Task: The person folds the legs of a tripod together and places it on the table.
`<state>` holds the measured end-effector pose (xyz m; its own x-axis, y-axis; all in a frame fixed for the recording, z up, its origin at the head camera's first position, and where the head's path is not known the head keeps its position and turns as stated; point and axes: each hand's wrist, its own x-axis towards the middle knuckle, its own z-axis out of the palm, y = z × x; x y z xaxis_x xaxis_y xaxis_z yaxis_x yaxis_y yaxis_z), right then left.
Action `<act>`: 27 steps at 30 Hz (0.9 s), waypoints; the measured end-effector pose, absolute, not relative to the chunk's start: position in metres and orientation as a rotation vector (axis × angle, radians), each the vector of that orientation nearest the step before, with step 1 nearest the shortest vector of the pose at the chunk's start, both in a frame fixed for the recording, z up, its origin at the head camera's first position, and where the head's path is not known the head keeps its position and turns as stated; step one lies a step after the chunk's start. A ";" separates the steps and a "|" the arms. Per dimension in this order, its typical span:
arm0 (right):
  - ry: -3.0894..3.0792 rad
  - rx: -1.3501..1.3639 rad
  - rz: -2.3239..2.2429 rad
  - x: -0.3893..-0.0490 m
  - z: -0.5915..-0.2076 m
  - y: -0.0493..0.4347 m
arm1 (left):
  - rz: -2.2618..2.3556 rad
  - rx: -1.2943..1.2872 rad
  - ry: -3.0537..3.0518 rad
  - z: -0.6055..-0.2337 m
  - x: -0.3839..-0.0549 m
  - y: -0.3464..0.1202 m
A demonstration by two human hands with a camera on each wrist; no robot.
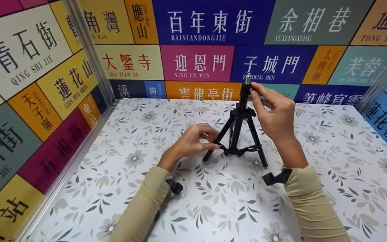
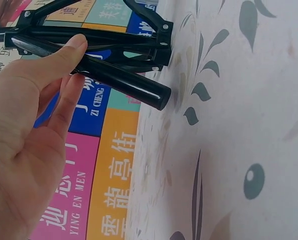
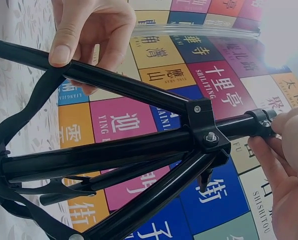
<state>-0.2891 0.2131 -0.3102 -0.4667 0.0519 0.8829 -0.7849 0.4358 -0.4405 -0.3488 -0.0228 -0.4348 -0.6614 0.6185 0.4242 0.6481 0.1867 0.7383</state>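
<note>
A small black tripod (image 1: 235, 134) stands upright with its legs spread, a silver screw tip (image 1: 248, 79) at its top. My left hand (image 1: 195, 141) pinches one tripod leg (image 2: 124, 80) between thumb and fingers, low down near the brace. At the top of the centre column, my right hand (image 1: 275, 111) grips the collar (image 3: 259, 122) with thumb and fingertips. In the right wrist view the brace arms (image 3: 29, 107) are spread out between the legs, and a bolted hub (image 3: 206, 130) joins the legs to the column.
Under the tripod lies a white tabletop (image 1: 193, 188) with a grey leaf and flower print. Behind it rises a back wall (image 1: 197, 64) of coloured signs with Chinese lettering. A similar side wall (image 1: 29, 101) stands at the left.
</note>
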 end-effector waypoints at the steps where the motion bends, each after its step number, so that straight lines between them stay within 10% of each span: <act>1: -1.780 0.629 1.147 -0.289 -0.310 0.213 | -1.520 -1.284 -2.387 -0.436 -0.349 -0.023; 27: -1.763 0.619 1.127 -0.291 -0.313 0.213 | -1.568 -1.220 -2.298 -0.425 -0.331 -0.015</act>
